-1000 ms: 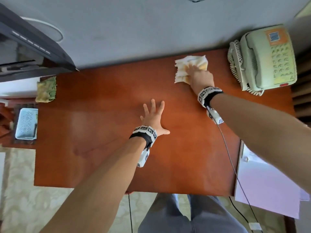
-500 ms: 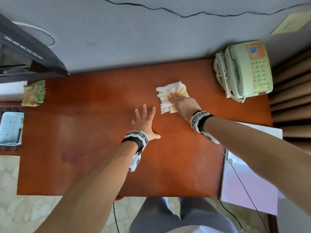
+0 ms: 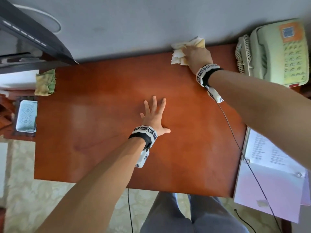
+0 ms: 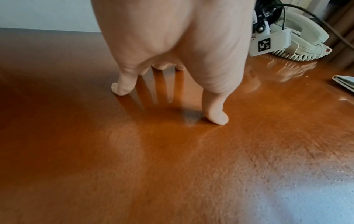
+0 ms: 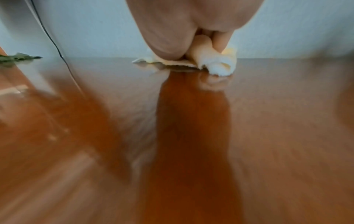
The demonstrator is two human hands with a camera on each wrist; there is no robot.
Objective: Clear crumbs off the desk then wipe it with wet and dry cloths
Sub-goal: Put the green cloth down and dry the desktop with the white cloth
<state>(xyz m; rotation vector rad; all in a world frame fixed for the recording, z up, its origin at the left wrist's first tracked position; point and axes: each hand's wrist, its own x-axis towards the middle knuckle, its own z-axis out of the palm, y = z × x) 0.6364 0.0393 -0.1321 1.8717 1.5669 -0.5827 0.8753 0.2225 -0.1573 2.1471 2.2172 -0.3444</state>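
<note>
The right hand [image 3: 198,56] presses a bunched yellow-white cloth [image 3: 178,55] against the desk's [image 3: 101,148] far edge; the left hand [image 3: 154,117] rests flat, fingers spread, mid-desk.

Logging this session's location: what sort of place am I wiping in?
Most likely a hotel room or small office. A corded desk telephone sits at the far right of the wooden desk, a folder of printed pages lies beside it, and a flat screen stands at the left.

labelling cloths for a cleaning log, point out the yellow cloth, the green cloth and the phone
yellow cloth [image 3: 176,56], head view, bare left part beside the right hand
green cloth [image 3: 45,82], head view, its middle
phone [image 3: 276,52], head view, its body
</note>
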